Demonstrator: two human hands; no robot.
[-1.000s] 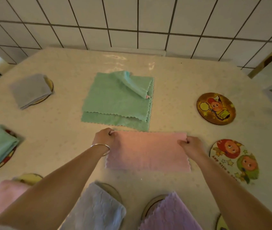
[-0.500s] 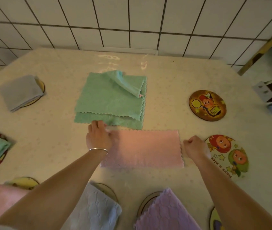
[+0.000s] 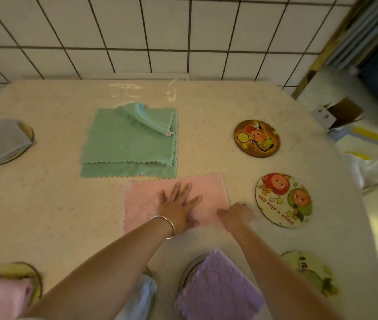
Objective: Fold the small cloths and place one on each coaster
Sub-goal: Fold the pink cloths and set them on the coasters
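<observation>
Task partly complete: left hand (image 3: 178,207) presses flat on the half-folded pink cloth (image 3: 146,202), right hand (image 3: 235,215) pinches its near corner; beside it two coasters (image 3: 257,137) remain bare.

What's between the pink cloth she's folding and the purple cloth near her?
Only bare table, crossed by the two forearms, lies between the pink cloth and the purple cloth in the head view.

Flat cloth (image 3: 146,204) lies before the cloth stack (image 3: 128,144), two bare coasters (image 3: 256,137) to its right.
</observation>
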